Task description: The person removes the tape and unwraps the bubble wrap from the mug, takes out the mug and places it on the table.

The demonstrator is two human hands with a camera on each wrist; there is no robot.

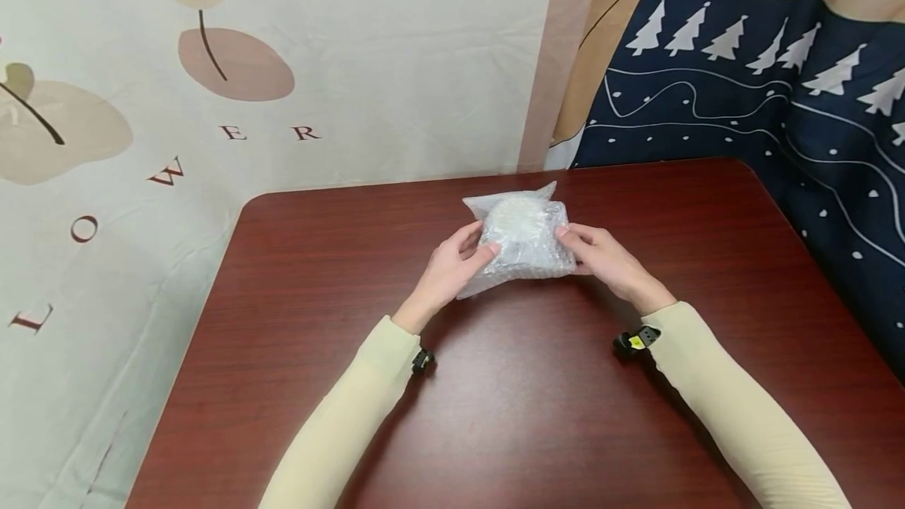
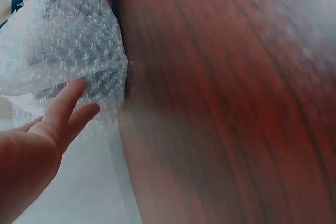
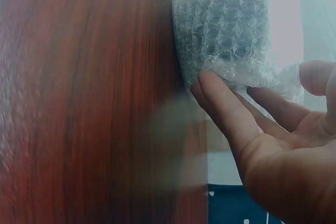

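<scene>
A bubble-wrapped package [image 1: 526, 240] is held between both hands over the far middle part of the table. Its wrap is clear and crinkled, and a pale rounded shape shows through the top; what is inside cannot be told. My left hand [image 1: 447, 265] holds the left side, thumb on the upper face and fingers by the left edge. The right hand [image 1: 610, 259] grips the opposite side, thumb on top and fingers partly hidden beneath. In the left wrist view, fingertips touch the bubble wrap [image 2: 79, 30]. Fingers also lie against the wrap [image 3: 226, 30] in the right wrist view.
The dark red-brown wooden table [image 1: 495, 415] has rounded far corners. Behind it hangs a pale curtain [image 1: 396, 61] with leaf shapes and letters. A navy cloth [image 1: 707, 100] with white trees hangs at the right. Small black devices [image 1: 423, 361] sit at both wrists.
</scene>
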